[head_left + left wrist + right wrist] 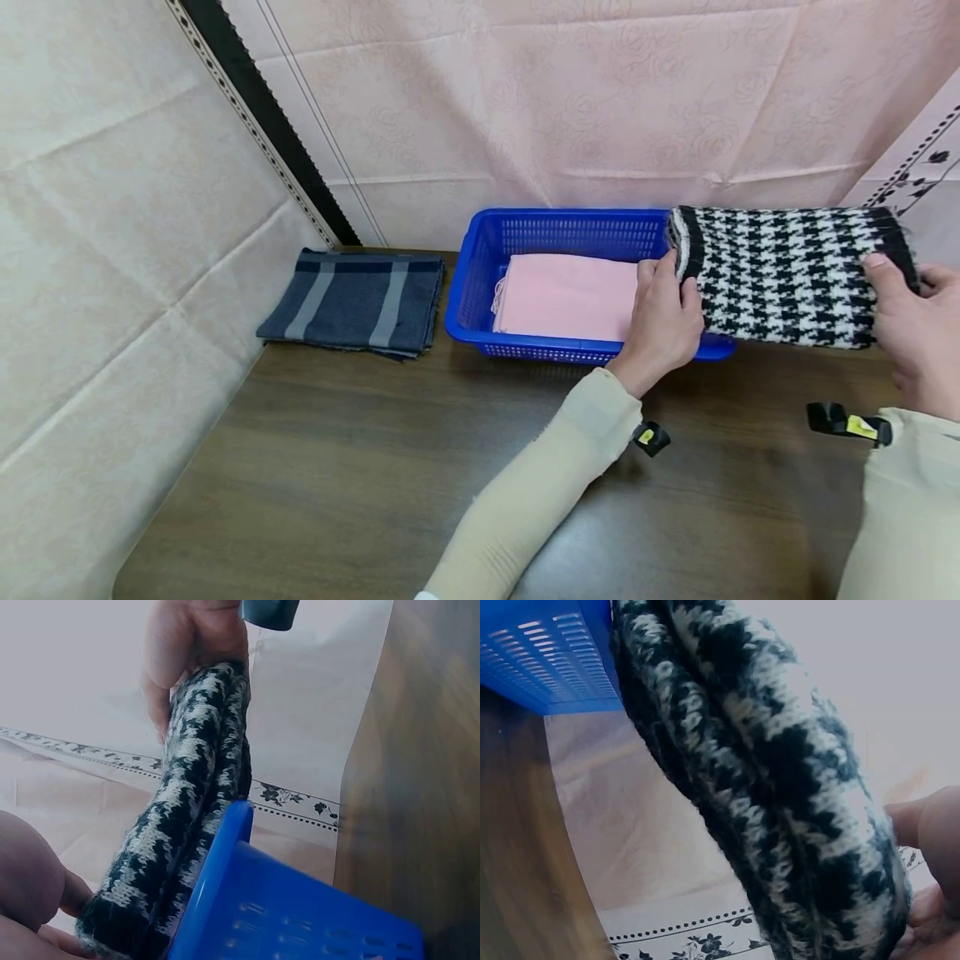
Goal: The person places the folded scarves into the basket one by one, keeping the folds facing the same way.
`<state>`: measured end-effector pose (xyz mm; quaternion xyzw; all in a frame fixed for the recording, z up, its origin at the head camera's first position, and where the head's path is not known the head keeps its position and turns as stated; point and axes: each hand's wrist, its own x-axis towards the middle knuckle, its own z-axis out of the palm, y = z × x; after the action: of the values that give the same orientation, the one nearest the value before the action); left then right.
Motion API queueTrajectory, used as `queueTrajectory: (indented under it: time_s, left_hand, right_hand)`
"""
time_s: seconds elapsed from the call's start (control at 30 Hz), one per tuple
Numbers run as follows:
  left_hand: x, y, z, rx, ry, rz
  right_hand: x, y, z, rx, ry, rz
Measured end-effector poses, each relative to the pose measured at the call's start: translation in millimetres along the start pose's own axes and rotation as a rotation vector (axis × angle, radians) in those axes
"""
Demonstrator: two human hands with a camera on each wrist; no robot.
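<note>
A folded black-and-white houndstooth scarf (787,275) is held up between both hands, its left end overlapping the right end of the blue plastic basket (468,283) in the head view. My left hand (663,317) grips the scarf's left end. The right hand (918,321) pinches its right end, thumb on top and fingers underneath. In the left wrist view the scarf's thick folded layers (176,802) show beside the basket rim (225,847). A folded pink cloth (566,296) with a fringed edge lies in the basket, partly hidden by my left hand.
Left of the basket, a folded dark blue scarf (352,300) with grey stripes lies on the brown wooden table (375,467). Pale patterned cloth (600,108) hangs behind the table, and another sheet (112,250) covers the left side.
</note>
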<state>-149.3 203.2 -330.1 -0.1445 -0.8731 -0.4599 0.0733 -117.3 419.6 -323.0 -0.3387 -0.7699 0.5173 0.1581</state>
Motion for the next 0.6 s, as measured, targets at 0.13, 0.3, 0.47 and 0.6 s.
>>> queueTrajectory:
  time_s: [0.13, 0.3, 0.47, 0.6]
  left_hand:
    - [-1.3, 2.9, -4.2, 0.007, -0.005, 0.002]
    - [-1.1, 2.8, -5.5, 0.018, -0.014, 0.015]
    - [-0.9, 1.8, -4.9, 0.011, -0.017, 0.023]
    - [-0.6, 0.8, -4.3, 0.0, -0.027, 0.012]
  right_hand:
    - [-5.9, -3.1, -3.0, -0.014, 0.005, -0.047]
    - [-7.5, -4.7, -4.4, -0.033, 0.004, -0.056]
    - [-7.8, -6.7, -6.5, -0.044, 0.005, -0.065]
    - [-8.8, -8.5, -7.6, -0.013, 0.01, -0.084]
